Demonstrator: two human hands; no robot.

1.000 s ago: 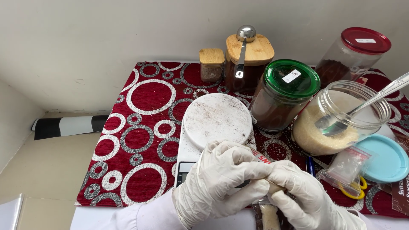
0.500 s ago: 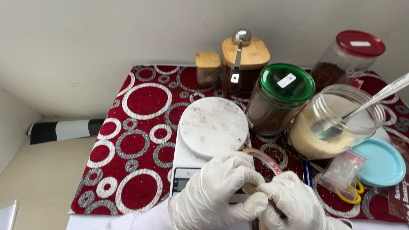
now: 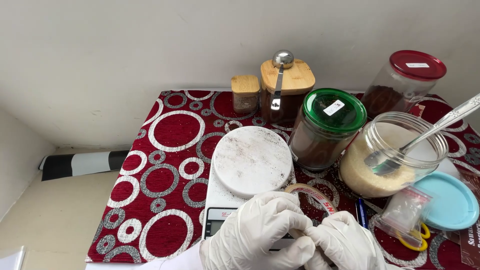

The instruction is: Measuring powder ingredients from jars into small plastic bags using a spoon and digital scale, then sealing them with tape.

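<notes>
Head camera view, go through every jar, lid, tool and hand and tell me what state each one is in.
Green-lidded jar: closed.
Red-lidded jar: closed.
Two wooden-lidded jars: closed; a metal scoop lies on the taller.
Open glass jar: uncapped, spoon standing in pale grains.
Blue lid: off, lying flat.
Kitchen scale: platform bare, dusted.
Tape roll: pinched by left hand and right hand.

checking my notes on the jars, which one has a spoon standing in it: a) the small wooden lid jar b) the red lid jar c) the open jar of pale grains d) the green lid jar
c: the metal spoon stands in the open jar of pale grains, its blue lid lying beside it; the other jars stay lidded.
</notes>
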